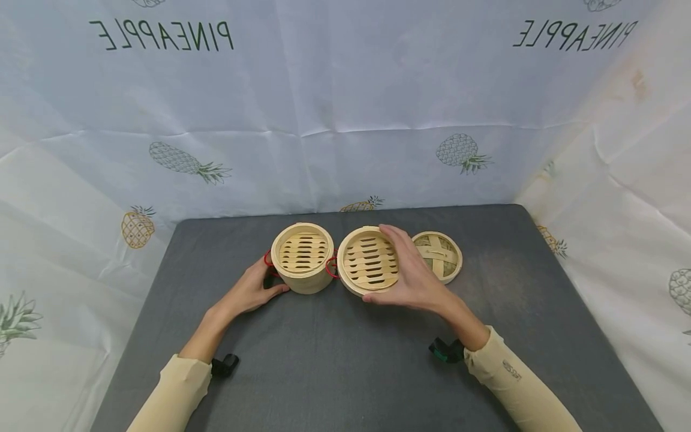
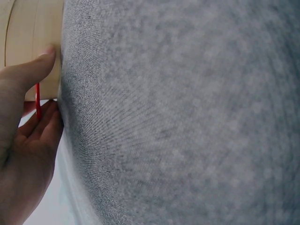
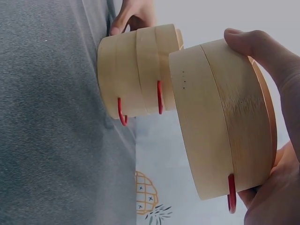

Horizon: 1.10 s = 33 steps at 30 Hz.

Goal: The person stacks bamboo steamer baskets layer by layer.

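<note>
Two stacked bamboo steamer baskets [image 1: 306,283] stand on the table, slatted floor showing in the top one. My left hand [image 1: 249,292] holds the stack low on its left side; in the left wrist view, the thumb [image 2: 33,70] lies along the wall and the fingers reach round by a red loop handle [image 2: 38,101]. To the right, my right hand [image 1: 414,277] grips another bamboo steamer basket [image 3: 220,117] by its rim and wall. That basket is raised off the table, close beside the stack. A round woven bamboo lid [image 1: 448,255] lies behind my right hand, partly hidden.
A dark grey cloth covers the table [image 1: 324,372]. White curtains [image 1: 345,90] printed with pineapples hang at the back and both sides. Dark straps [image 1: 447,350] sit at the wrists, below cream sleeves [image 1: 520,381].
</note>
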Tool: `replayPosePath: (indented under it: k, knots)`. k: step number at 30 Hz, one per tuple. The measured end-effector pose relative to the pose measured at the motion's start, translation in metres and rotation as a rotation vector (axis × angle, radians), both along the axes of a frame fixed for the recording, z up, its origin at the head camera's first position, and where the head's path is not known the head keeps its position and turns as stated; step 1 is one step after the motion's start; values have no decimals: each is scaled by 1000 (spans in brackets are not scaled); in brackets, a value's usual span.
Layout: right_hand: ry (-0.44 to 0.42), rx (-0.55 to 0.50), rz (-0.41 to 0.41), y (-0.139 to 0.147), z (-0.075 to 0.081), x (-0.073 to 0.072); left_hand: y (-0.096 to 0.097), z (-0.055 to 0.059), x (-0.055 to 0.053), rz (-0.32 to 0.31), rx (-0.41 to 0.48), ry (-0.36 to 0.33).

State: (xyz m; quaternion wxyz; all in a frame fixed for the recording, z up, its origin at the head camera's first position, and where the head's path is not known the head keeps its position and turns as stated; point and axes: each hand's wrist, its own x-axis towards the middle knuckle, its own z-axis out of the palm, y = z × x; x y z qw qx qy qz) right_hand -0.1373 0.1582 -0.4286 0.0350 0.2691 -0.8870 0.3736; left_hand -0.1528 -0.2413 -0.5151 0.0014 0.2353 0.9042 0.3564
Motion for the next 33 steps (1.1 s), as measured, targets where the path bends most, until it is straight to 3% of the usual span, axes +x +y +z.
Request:
replayPosePath:
  k: [18,25,33]
  knots:
    - [3,-26,28,-11,6,-8,0,-1,-1,0,-2,6]
    - [11,-26,43,-17,8,-10,-1,-4,-1,-14,19,68]
    - [-2,-45,61,-24,11,-14,0,0,1,6,-1,1]
